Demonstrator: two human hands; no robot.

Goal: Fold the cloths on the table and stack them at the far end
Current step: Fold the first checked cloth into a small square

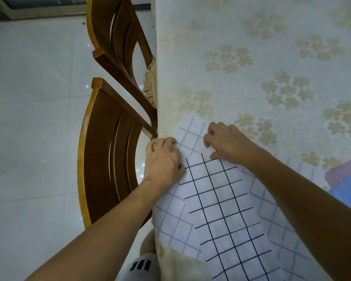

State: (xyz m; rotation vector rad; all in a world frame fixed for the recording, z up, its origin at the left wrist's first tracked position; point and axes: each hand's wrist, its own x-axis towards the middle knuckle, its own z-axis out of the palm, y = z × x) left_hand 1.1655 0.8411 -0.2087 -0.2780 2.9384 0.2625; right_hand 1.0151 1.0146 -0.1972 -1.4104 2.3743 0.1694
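Observation:
A white cloth with a dark grid (221,201) lies on the table's left edge, a folded strip with bolder black lines running down its middle. My left hand (163,159) grips the cloth's far left corner at the table edge. My right hand (224,142) pinches the far end of the folded strip, fingers curled. A blue cloth with a red border (346,179) lies at the right edge of view, partly cut off.
The table (251,57) wears a cream cloth with pale flower prints and stretches far ahead. Two wooden chairs (109,159) stand tucked against its left side, over a glossy white tiled floor (28,118).

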